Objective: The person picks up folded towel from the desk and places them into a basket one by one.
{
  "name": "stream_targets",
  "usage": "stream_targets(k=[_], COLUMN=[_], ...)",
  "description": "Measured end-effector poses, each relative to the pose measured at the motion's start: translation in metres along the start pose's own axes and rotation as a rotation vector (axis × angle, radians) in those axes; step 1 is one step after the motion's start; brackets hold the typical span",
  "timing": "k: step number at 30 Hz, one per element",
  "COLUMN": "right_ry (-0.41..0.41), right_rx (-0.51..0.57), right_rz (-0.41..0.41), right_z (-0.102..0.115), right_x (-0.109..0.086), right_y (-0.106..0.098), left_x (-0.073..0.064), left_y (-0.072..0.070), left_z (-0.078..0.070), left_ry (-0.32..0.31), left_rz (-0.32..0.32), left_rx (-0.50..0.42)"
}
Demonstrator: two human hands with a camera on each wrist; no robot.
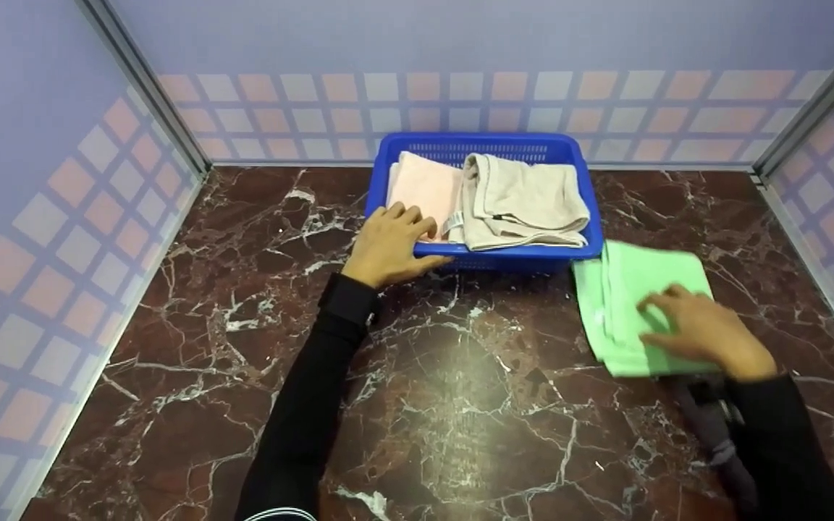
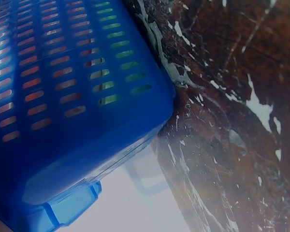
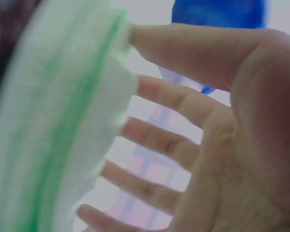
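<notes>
A blue plastic basket (image 1: 583,166) with slotted sides stands against the back wall. Inside it, a folded pink towel (image 1: 424,181) lies on the left and a folded beige towel (image 1: 529,192) on the right. My left hand (image 1: 388,246) grips the basket's front left corner, fingers over the rim and thumb along the front. In the left wrist view the slotted basket side (image 2: 63,72) fills the upper left. Right of the basket is a folded green towel (image 1: 649,282). My right hand (image 1: 703,329) touches it with spread fingertips, as the right wrist view shows at the towel's layered edge (image 3: 63,121).
The basket and green towel are on a dark red marbled tabletop (image 1: 460,405). Lilac panels with pink and white squares enclose it at the back (image 1: 489,65), the left (image 1: 48,239) and the right (image 1: 830,166).
</notes>
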State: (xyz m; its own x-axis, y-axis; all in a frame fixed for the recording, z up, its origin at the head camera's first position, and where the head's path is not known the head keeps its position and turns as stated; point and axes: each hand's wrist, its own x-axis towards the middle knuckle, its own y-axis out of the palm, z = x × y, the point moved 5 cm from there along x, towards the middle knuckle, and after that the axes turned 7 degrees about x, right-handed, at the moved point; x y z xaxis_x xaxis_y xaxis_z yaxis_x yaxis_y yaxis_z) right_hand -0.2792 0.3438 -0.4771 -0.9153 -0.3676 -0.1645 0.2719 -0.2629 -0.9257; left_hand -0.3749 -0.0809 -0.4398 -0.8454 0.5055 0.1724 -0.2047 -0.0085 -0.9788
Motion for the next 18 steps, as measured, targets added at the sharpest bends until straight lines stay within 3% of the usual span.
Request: stream_targets(k=[6,12,18], right_ry=[-0.021,-0.081,-0.2], right_rx=[-0.004,0.02,0.057], right_rz=[-0.025,-0.03,-0.02], right_z=[0.01,0.019,0.053], right_x=[-0.022,-0.024,-0.018], right_y=[0.003,0.002,0.013], left_x=[0.002,0.003,0.003], left_y=[0.0,0.001,0.003], left_z=[0.001,0.001,0.0], left_ry=[-0.008,-0.001,0.0], left_rz=[-0.017,-0.021,-0.009], left_rx=[0.002,0.001,0.005])
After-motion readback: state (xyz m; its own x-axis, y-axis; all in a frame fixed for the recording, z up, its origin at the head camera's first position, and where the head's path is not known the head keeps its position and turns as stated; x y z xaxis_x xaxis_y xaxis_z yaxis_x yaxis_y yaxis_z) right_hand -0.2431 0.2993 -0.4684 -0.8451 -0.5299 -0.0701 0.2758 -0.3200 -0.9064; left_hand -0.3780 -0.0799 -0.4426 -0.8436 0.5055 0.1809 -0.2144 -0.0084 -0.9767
